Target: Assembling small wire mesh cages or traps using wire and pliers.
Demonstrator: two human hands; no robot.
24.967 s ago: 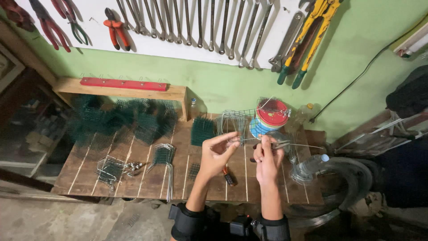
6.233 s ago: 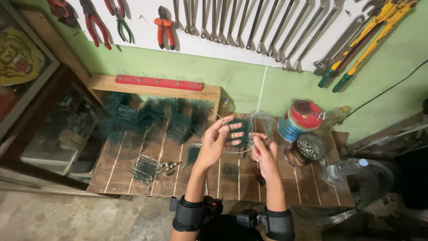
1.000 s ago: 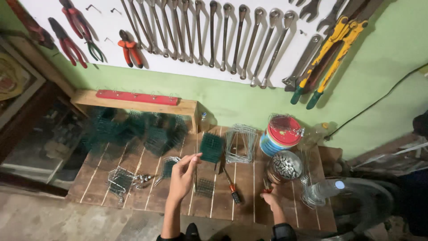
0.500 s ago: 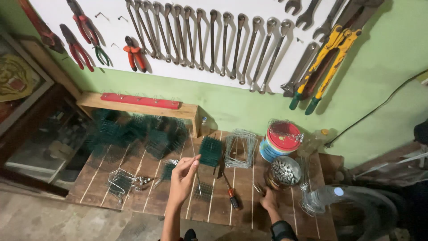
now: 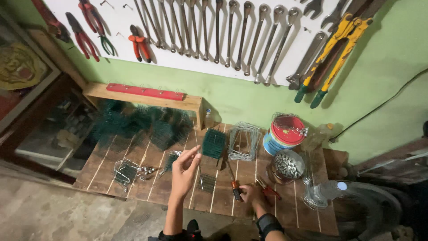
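The left hand is raised over the slatted wooden bench, fingers loosely curled with the fingertips just beside the lower left corner of one square green mesh piece; whether they pinch its edge or merely touch it I cannot tell. The right hand rests low on the bench, closed around the orange handle of a screwdriver, with one pair of red-handled pliers lying just beside it. One stack of bare wire frames lies right of the green piece, and one small flat mesh panel lies between the two hands. Further right stand one round tin with a red lid, one open container of small metal bits and one clear plastic bottle on its side. At the bench's left end sits one small wire basket, and a heap of dark green mesh fills the back left. Behind, a green wall carries a white board with about a dozen spanners, three red-handled pliers and two yellow-handled cutters. A red level lies on a low wooden shelf.
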